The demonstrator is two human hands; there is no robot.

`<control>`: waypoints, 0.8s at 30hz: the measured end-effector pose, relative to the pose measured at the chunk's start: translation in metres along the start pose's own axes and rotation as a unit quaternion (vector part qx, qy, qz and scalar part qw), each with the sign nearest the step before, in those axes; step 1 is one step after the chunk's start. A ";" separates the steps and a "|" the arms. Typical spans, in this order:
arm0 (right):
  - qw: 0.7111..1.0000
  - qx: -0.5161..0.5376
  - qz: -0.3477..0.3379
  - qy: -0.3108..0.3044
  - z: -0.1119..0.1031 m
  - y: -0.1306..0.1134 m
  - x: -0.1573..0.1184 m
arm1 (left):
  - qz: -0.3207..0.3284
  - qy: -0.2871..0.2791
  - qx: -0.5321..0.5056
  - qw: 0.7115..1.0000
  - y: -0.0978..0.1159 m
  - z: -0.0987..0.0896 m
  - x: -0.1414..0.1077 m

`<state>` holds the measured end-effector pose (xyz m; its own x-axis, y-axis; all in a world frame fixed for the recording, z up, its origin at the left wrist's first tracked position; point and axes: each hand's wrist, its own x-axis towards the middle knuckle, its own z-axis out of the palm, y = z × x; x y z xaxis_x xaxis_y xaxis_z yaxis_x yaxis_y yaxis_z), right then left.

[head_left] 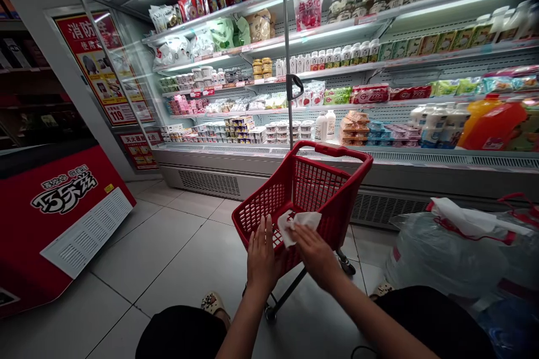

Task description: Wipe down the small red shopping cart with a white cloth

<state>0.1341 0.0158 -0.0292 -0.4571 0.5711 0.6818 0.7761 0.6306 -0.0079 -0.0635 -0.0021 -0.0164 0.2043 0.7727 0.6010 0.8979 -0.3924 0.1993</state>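
A red plastic shopping cart [324,179] on black legs and wheels stands before me, its handle toward the refrigerated shelves. My right hand [311,247] has its fingers pressed on a crumpled white tissue [307,219] at the cart's near side. Part of the tissue spreads out above and left of the fingers. My left hand [261,255] is against the near left of the cart with its fingers stretched out and nothing in them. Whether its palm touches the cart is hidden.
Behind the cart runs a refrigerated display case [202,179] stocked with drinks and packets. Large bottles in clear plastic wrap [446,252] stand at the right. A red chest freezer [63,219] is at the left. Pale floor tiles [160,252] lie between.
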 end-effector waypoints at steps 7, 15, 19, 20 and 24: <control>0.994 0.050 -0.090 -0.025 -0.005 -0.030 -0.001 | 0.002 -0.006 -0.014 1.000 -0.001 -0.006 -0.003; 0.999 -0.025 0.015 -0.023 -0.014 0.077 -0.016 | 0.078 -0.078 0.040 0.993 -0.058 -0.029 -0.012; 0.997 -0.004 0.071 -0.009 -0.004 0.084 -0.010 | 0.106 -0.063 0.101 0.987 -0.069 -0.024 -0.012; 0.996 0.004 0.085 -0.002 -0.001 0.082 -0.008 | 0.106 -0.058 0.106 0.987 -0.068 -0.022 -0.012; 0.993 0.030 0.109 0.012 0.006 0.078 0.000 | 0.093 -0.039 0.110 0.989 -0.056 -0.017 -0.015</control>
<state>0.1921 0.0684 -0.0341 -0.2693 0.6854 0.6765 0.8278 0.5237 -0.2010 -0.1233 0.0002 -0.0236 0.3960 0.7371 0.5476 0.9032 -0.4202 -0.0876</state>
